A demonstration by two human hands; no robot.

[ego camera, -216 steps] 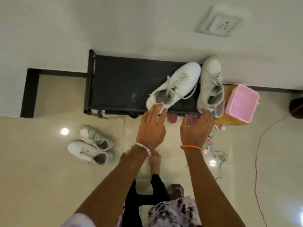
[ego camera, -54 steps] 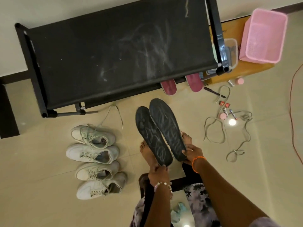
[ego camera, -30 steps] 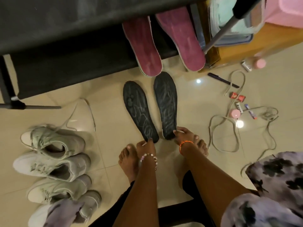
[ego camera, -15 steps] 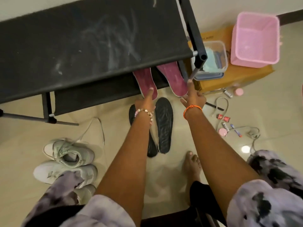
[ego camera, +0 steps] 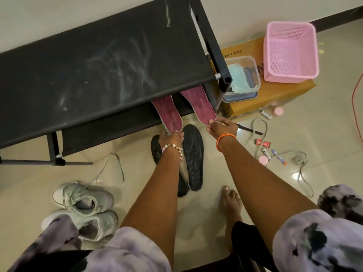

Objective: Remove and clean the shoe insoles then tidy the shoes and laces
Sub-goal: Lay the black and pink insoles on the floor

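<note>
The left hand pinched the near end of the left pink insole, and the right hand pinched the near end of the right pink insole. Both insoles slanted out from under the black rack, whose dusty top shelf hid their far ends. The rack's right post stood just beside the right insole.

On the floor near the hands lay two black insoles side by side; the left forearm crossed over the left one and covered much of it. Two white shoes sat on the near left, partly hidden by a patterned sleeve, with a loose lace trailing toward the rack.

To the right of the rack a cardboard box carried a pink basket and a clear container of pale cloth. Further laces, a black pen and small pink and red items lay scattered on the tiles at the right. A bare foot stood near the black insoles.
</note>
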